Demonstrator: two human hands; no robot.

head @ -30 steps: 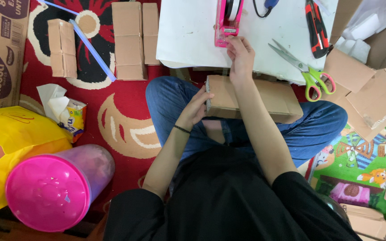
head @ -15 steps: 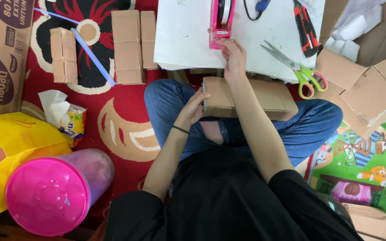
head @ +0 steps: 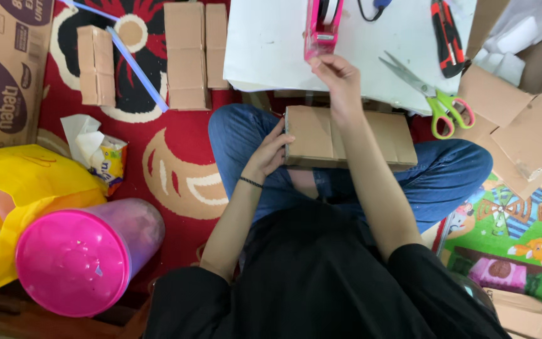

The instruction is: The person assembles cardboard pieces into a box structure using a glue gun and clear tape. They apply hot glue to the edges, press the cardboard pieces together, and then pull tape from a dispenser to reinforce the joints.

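A flat brown cardboard box [head: 321,135] rests across my lap. My left hand [head: 270,152] holds its left end, fingers curled on the edge. My right hand [head: 340,81] reaches forward over the box to the pink tape dispenser [head: 321,25] on the white board [head: 271,44], fingers pinched at the dispenser's near end. Whether tape is between the fingers cannot be seen.
Green-handled scissors [head: 437,100] and a red-black cutter [head: 446,37] lie on the board's right. Folded cardboard boxes [head: 186,53] and a blue stick [head: 136,69] lie on the red carpet. A pink-lidded jar [head: 79,260], yellow bag [head: 20,188], tissue pack [head: 105,157] sit left; loose cardboard [head: 522,119] right.
My right hand has drawn back slightly from the dispenser toward me, fingers pinched. The left hand and box stay in place; the view shifted a little.
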